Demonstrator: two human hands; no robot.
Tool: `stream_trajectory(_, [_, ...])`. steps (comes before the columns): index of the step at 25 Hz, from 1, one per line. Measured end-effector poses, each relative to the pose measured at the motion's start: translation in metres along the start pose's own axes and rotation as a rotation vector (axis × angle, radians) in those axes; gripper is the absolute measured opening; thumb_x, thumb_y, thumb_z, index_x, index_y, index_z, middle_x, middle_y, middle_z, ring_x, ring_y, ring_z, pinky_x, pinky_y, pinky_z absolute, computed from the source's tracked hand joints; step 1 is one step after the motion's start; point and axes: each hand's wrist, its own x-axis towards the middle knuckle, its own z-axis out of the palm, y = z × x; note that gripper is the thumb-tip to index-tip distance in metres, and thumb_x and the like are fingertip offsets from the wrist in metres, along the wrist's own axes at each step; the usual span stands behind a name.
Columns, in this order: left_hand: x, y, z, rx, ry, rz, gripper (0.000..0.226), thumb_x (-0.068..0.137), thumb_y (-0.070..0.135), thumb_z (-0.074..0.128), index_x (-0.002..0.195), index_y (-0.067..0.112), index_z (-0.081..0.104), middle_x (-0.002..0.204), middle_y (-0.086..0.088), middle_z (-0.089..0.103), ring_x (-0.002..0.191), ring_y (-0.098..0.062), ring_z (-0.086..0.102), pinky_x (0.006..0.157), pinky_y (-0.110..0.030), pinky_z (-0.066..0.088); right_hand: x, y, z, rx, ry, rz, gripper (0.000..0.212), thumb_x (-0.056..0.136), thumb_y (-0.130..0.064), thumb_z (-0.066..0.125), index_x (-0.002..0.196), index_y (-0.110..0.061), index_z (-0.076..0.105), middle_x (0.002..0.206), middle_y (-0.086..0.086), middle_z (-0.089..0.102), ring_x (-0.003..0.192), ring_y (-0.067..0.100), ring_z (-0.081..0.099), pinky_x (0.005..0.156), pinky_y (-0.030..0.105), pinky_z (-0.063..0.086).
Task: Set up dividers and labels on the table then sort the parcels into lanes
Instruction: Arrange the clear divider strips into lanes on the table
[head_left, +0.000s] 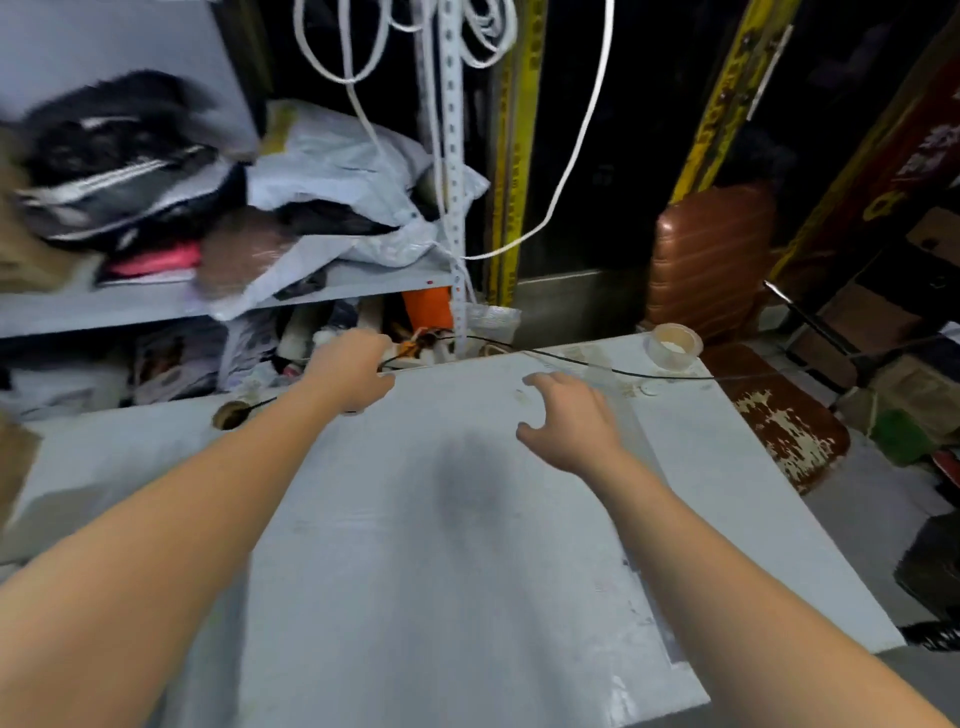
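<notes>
Right hand (566, 423) spread over pale, dark-smudged table (363, 597); left hand (353, 371), grip unclear.

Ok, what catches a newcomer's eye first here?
Over the pale table, the left hand grips a black cable at the far edge and the right hand hovers open. A tape roll sits at the far right corner; bagged parcels crowd the shelf behind.
</notes>
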Motion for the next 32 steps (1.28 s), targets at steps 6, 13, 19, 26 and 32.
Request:
stream_trajectory(6, [-0.085, -0.105, -0.008, -0.045, 0.019, -0.107, 0.053, 0.093, 0.045, 0.063, 0.137, 0.016, 0.054, 0.129, -0.007, 0.06, 0.115, -0.03, 0.058, 0.086, -0.046, 0.055, 0.006, -0.097, 0.011, -0.022, -0.037, -0.072, 0.068, 0.088, -0.041, 0.071, 0.149, -0.024, 0.047, 0.153, 0.002, 0.051, 0.14, 0.025, 0.046, 0.11, 0.042, 0.042])
stream_trajectory(13, [-0.15, -0.213, 0.014, -0.086, -0.037, -0.055, 0.029, 0.092, 0.038, 0.061, 0.114, 0.019, 0.061, 0.112, -0.005, 0.066, 0.102, -0.031, 0.062, 0.076, -0.044, 0.055, -0.032, -0.208, 0.063, 0.054, -0.107, 0.019, 0.063, 0.088, -0.036, 0.071, 0.146, -0.025, 0.049, 0.149, 0.001, 0.053, 0.137, 0.024, 0.048, 0.105, 0.041, 0.047])
stream_trajectory(19, [-0.177, -0.255, 0.053, -0.052, -0.124, -0.004, 0.054, 0.095, 0.039, 0.059, 0.145, 0.021, 0.049, 0.139, -0.007, 0.055, 0.123, -0.031, 0.055, 0.096, -0.043, 0.05, -0.067, -0.275, 0.123, 0.07, -0.161, 0.076, 0.06, 0.088, -0.033, 0.068, 0.145, -0.025, 0.05, 0.146, -0.001, 0.055, 0.134, 0.021, 0.051, 0.099, 0.037, 0.049])
stream_trajectory(26, [-0.162, -0.264, 0.077, -0.084, -0.133, 0.288, 0.046, 0.096, 0.029, 0.061, 0.141, 0.022, 0.057, 0.141, -0.001, 0.054, 0.129, -0.028, 0.049, 0.101, -0.045, 0.047, -0.111, -0.309, 0.185, 0.34, -0.293, 0.161, 0.056, 0.087, -0.036, 0.076, 0.139, -0.022, 0.059, 0.135, -0.002, 0.063, 0.113, 0.016, 0.065, 0.095, 0.03, 0.053])
stream_trajectory(32, [-0.134, -0.268, 0.088, 0.004, -0.063, 0.548, 0.014, 0.088, 0.026, 0.073, 0.101, 0.022, 0.072, 0.105, 0.005, 0.063, 0.108, -0.018, 0.053, 0.089, -0.029, 0.042, -0.126, -0.317, 0.202, 0.48, -0.317, 0.209, 0.041, 0.085, -0.021, 0.073, 0.126, -0.021, 0.07, 0.12, -0.007, 0.072, 0.09, 0.005, 0.071, 0.086, 0.026, 0.058])
